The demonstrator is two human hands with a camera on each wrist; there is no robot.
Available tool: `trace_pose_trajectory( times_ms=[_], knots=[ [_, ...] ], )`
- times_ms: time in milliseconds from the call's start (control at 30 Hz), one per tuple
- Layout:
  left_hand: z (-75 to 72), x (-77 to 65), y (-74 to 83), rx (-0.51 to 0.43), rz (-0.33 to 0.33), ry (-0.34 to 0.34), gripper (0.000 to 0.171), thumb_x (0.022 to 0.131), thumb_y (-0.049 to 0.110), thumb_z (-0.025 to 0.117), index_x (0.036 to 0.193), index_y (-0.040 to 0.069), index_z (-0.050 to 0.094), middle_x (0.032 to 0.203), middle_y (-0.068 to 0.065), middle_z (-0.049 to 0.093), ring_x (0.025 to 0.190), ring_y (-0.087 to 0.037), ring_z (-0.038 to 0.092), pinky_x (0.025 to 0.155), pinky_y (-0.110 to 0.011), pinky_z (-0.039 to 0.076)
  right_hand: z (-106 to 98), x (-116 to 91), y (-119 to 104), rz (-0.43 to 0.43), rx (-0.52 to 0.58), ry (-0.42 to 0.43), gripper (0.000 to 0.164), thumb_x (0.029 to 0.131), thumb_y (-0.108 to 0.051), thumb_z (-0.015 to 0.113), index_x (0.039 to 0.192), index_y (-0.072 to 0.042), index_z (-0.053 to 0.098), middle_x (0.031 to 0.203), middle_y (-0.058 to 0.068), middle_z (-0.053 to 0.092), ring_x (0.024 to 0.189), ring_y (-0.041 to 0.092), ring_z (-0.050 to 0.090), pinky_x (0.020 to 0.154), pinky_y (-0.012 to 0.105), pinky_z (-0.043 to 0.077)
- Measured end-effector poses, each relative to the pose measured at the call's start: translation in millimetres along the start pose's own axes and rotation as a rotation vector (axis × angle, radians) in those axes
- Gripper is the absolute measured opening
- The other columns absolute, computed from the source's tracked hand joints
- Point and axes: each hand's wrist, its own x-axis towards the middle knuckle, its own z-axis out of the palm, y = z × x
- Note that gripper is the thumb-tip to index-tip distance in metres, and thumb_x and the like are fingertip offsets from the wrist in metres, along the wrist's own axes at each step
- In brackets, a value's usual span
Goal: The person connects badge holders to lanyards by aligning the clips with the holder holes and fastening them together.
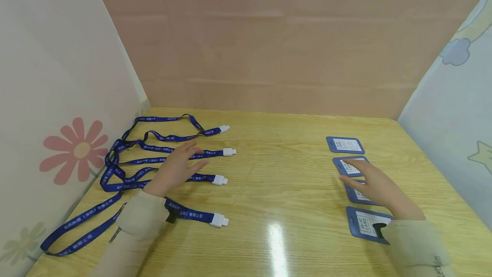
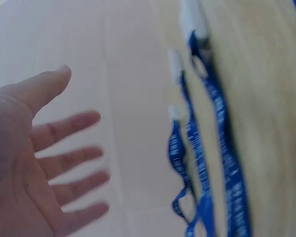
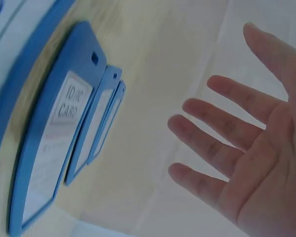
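Several blue lanyards with white printing lie on the left half of the table, their white plastic clips pointing right; the nearest lanyard (image 1: 192, 214) loops toward the front left. Over the middle lanyards hovers my left hand (image 1: 177, 168), fingers spread and holding nothing. The left wrist view shows the same hand (image 2: 49, 153) apart from the lanyards (image 2: 222, 118). On the right, several blue card holders stand in a column, the farthest holder (image 1: 345, 145) fully visible. My right hand (image 1: 370, 181) is above the middle holders, partly hiding them. Its fingers (image 3: 207, 145) are extended, with a card holder (image 3: 59, 118) off to the side.
The wooden table (image 1: 284, 174) runs back to a brown panel (image 1: 276, 46). A white wall with a red flower (image 1: 78, 151) bounds the left, and another decorated wall (image 1: 461, 110) bounds the right.
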Motion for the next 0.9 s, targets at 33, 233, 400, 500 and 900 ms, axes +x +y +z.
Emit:
trace_pose_trajectory(
  times_ms=[33,233,400,500,900],
  knots=[
    [-3.6,-2.2,1.3,-0.006,0.016,0.018,0.043,0.090,0.037,0.060,0.118,0.005,0.061,0.136,-0.021,0.049,0.125,-0.041,0.046,0.101,-0.056,0.038,-1,-3,1,0.005,0.003,-0.002,0.064,0.092,-0.041,0.056,0.136,0.004,0.041,0.135,0.032,0.043,0.122,0.053,0.039,0.095,0.065,0.035],
    [-15.3,-21.0,8.3,0.010,0.155,0.069,0.025,0.084,0.026,0.069,0.102,0.008,0.068,0.117,-0.014,0.064,0.107,-0.033,0.060,0.089,-0.049,0.049,-3,-23,12,0.043,-0.026,-0.012,0.060,0.091,-0.040,0.057,0.130,0.005,0.047,0.129,0.033,0.049,0.113,0.052,0.048,0.087,0.063,0.041],
    [-5.1,-39.8,13.2,0.047,0.268,-0.092,0.031,0.080,0.031,0.072,0.104,0.011,0.068,0.117,-0.011,0.063,0.109,-0.030,0.059,0.091,-0.047,0.048,0,-37,22,0.087,-0.054,-0.033,0.060,0.088,-0.039,0.061,0.126,0.006,0.050,0.117,0.030,0.058,0.096,0.041,0.060,0.075,0.055,0.049],
    [5.0,-48.3,16.3,0.040,0.301,-0.213,0.035,0.079,0.036,0.072,0.106,0.013,0.068,0.112,-0.004,0.063,0.104,-0.024,0.059,0.088,-0.044,0.049,3,-43,26,0.098,-0.045,-0.053,0.060,0.087,-0.037,0.063,0.126,0.007,0.051,0.107,0.025,0.063,0.090,0.034,0.062,0.073,0.052,0.050],
    [28.7,-63.7,33.4,0.038,0.343,-0.340,0.039,0.075,0.041,0.073,0.108,0.020,0.068,0.102,0.008,0.061,0.092,-0.008,0.057,0.085,-0.032,0.048,10,-57,36,0.110,-0.024,-0.091,0.056,0.084,-0.036,0.067,0.118,0.008,0.056,0.094,0.013,0.066,0.080,0.019,0.057,0.064,0.036,0.049]
  ],
)
